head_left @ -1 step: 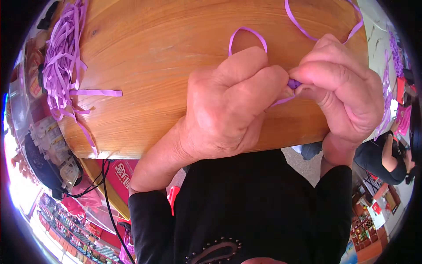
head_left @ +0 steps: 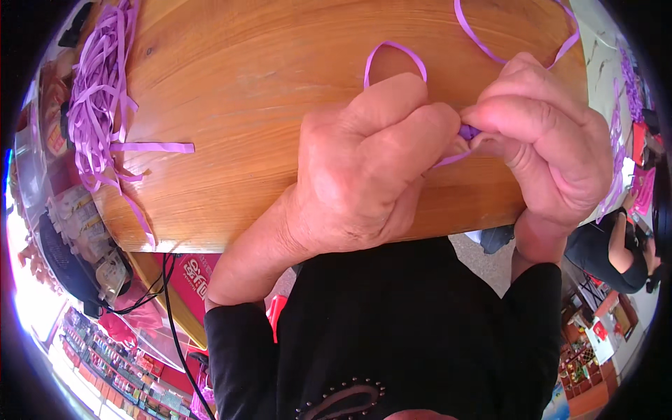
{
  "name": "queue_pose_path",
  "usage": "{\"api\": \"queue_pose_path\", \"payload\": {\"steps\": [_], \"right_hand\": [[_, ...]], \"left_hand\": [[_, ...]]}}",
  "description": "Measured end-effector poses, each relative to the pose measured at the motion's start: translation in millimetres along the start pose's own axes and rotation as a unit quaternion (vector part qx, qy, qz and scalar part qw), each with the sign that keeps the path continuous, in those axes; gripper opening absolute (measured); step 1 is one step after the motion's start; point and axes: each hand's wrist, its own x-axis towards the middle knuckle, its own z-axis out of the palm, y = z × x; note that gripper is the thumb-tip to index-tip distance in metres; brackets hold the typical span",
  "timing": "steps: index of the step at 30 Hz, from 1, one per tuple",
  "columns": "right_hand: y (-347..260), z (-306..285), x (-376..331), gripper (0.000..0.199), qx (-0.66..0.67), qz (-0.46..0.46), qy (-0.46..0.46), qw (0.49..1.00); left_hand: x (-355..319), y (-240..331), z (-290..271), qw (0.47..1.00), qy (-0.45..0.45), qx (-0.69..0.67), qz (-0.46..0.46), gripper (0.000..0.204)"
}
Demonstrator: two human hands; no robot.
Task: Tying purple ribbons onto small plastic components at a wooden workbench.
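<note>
Between my two hands, above the near right part of the table, a small bunched or knotted bit of purple ribbon (head_left: 468,131) shows. My left hand (head_left: 374,164) is closed in a pinch on the ribbon; its fingertips are partly hidden by the knuckles. My right hand (head_left: 542,136) pinches the same bit from the other side with thumb and forefinger. One loop of ribbon (head_left: 396,45) sticks up behind my left hand. Another curved length (head_left: 480,47) runs behind my right hand toward the table's far right.
A heap of purple ribbon strips (head_left: 100,98) lies along the left of the wooden table (head_left: 245,91), with loose ends reaching over the near edge. Black cables (head_left: 168,301) hang at the near left. At the right, another person (head_left: 609,248) in dark clothes sits near more purple ribbon (head_left: 616,147).
Both hands keep their pinch on the ribbon in nearly the same place. The ribbon loop behind the left hand has shifted very slightly.
</note>
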Motion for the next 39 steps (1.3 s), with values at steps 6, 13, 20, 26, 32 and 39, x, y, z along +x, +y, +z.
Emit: {"api": "queue_pose_path", "payload": {"steps": [6, 13, 20, 26, 32, 39], "right_hand": [[4, 8, -3, 0.016, 0.058, 0.051, 0.027, 0.997], [12, 7, -3, 0.021, 0.083, 0.079, 0.006, 0.993], [5, 17, 3, 0.041, 0.092, 0.089, 0.061, 0.99], [9, 6, 4, 0.041, -0.068, -0.035, 0.072, 0.994], [13, 9, 2, 0.031, -0.1, -0.075, 0.097, 0.987], [6, 9, 1, 0.019, -0.019, -0.025, 0.046, 0.998]], "left_hand": [[0, 0, 1, 0.999, 0.028, -0.003, -0.031, 0.022], [3, -1, 3, 0.989, 0.032, -0.092, -0.114, 0.012], [1, -3, 7, 0.975, 0.071, -0.152, -0.147, 0.003], [1, -3, 7, 0.968, 0.081, -0.186, -0.148, 0.005], [4, -4, 3, 0.99, 0.062, -0.103, -0.072, 0.008], [6, 2, -9, 0.999, -0.008, 0.018, -0.025, 0.014]]}}
